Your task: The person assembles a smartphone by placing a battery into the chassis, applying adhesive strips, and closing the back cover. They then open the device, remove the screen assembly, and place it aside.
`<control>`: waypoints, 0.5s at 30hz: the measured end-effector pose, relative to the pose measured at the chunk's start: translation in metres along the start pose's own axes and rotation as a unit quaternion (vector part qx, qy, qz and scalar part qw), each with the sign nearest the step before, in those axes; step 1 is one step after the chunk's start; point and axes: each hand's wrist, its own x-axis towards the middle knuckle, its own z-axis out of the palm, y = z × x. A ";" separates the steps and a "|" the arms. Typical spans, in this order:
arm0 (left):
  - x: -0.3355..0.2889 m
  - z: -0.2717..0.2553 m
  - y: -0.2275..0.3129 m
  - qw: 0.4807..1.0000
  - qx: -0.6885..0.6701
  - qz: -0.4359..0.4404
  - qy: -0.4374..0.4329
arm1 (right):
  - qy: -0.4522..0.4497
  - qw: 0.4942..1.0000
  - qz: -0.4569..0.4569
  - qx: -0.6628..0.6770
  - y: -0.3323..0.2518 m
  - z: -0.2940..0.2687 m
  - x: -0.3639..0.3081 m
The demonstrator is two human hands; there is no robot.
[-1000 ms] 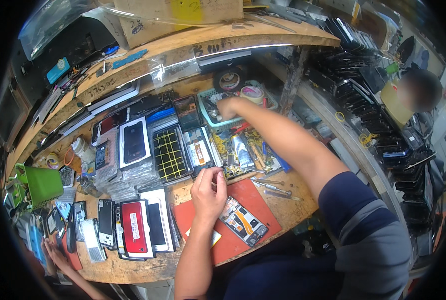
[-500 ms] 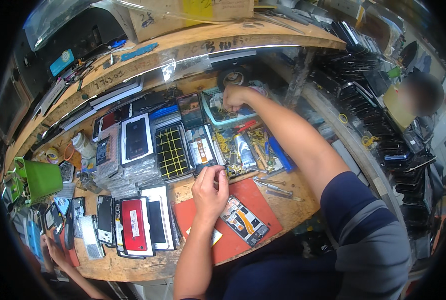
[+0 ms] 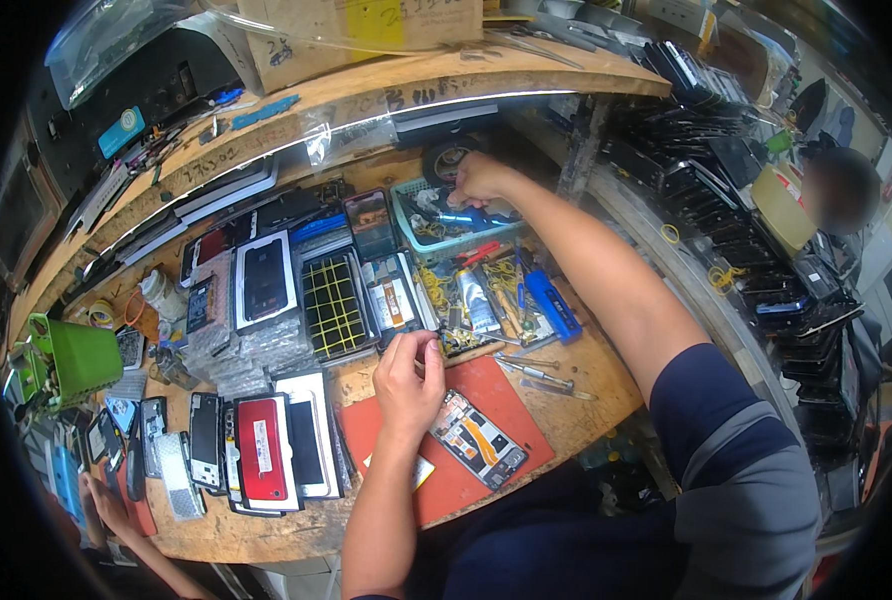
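Red rubber mat [image 3: 511, 400] lies on the wooden table [image 3: 586, 420] right under the left hand [image 3: 406, 385], whose grip is narrow: fingertips pinched together above the mat's upper edge, on something too small to make out, so what it holds cannot be told. Just beside that grip, toward the person's body, an opened phone [image 3: 478, 440] lies flat on the mat with its inner parts showing. Just beyond the same grip sit a yellow-gridded black panel [image 3: 334, 305] and a tray of small tools and yellow bits [image 3: 486, 300], with a blue-handled tool [image 3: 551, 305] among them. The right hand [image 3: 481, 180] reaches far across, well apart from the left, its fingers curled down into a teal basket [image 3: 416, 240] at the back of the table; whether its grip has closed on anything is hidden by the knuckles. A black round roll [image 3: 446, 155] stands just behind that hand. Off to the left of the left grip lie a red phone [image 3: 264, 450], a white-framed screen [image 3: 264, 280] and stacks of clear-wrapped parts [image 3: 231, 350], and farther left a green bin [image 3: 81, 360]. Another person's hand [image 3: 106, 505] shows at the lower left edge.
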 end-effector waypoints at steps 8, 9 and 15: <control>-0.001 0.000 0.000 1.000 -0.009 -0.011 -0.006 | 0.041 0.995 0.023 0.087 -0.010 -0.006 -0.034; -0.001 0.000 -0.001 1.000 -0.007 -0.007 0.000 | 0.037 0.994 -0.009 0.107 -0.011 -0.004 -0.040; -0.005 0.005 -0.007 0.987 -0.096 -0.132 0.010 | 0.016 0.948 -0.075 0.309 -0.018 0.037 -0.122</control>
